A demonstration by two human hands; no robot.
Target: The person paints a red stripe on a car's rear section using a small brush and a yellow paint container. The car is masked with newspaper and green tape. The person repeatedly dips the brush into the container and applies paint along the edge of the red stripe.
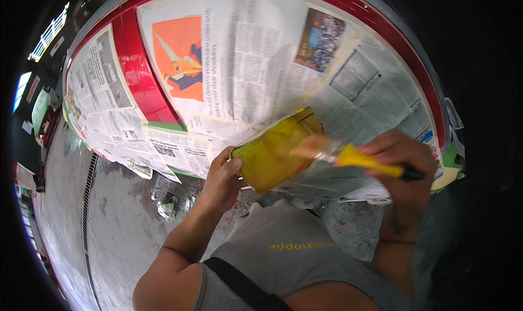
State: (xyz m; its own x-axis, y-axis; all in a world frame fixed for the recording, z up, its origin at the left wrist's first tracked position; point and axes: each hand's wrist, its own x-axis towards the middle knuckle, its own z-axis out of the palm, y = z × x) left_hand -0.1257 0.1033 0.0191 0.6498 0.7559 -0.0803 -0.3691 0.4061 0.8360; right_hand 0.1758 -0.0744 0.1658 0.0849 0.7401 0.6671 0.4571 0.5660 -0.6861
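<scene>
Paintbrush and yellow block were up in front of the person, over the lower edge of the newspaper sheets. The left hand held the block by its left edge, with the thumb on top and the other fingers mostly hidden. That grip seemed meant to leave most of the yellow face free for the brush. The right hand was closed around the brush's yellow and black handle, well back from the hairs, maybe so the fingers stayed clean. The hairs pointed left, at the block's right side, but they were blurry, so I cannot tell if they touched it.

Taped newspaper lay over much of a big red shell, perhaps to keep paint off. Red showed in a strip near its left side and along its far edge. Crumpled paper lay on the gray floor below.
</scene>
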